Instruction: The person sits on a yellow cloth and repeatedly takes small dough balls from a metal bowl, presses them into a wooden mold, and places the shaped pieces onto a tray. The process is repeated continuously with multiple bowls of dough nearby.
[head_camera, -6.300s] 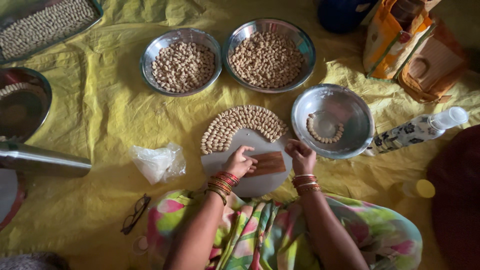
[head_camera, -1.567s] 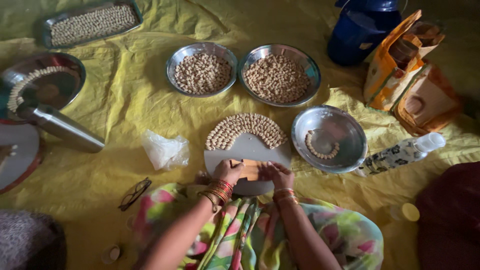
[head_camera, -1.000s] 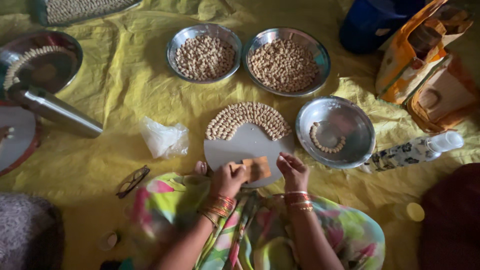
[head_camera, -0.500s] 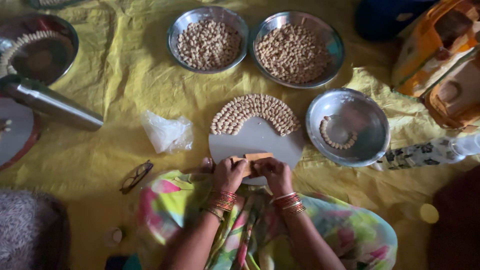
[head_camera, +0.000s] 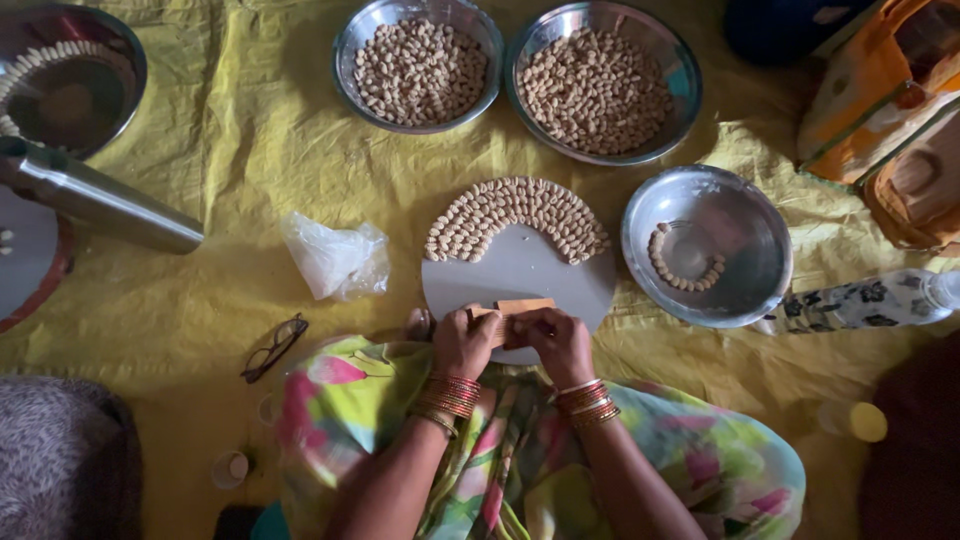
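The left hand (head_camera: 463, 343) and right hand (head_camera: 558, 343) press close together, both pinching a small wooden block (head_camera: 512, 309) at the near edge of a round grey board (head_camera: 520, 275). Rows of shaped dough pieces (head_camera: 515, 215) arc along the board's far edge. The shaping step seems in hand; the next piece calls for steady pressure.

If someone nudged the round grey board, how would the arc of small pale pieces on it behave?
The arc of small pale pieces looks loose and unfixed, so it would likely scatter. The round grey board rests on the wrinkled yellow cloth, so it may drag rather than glide.
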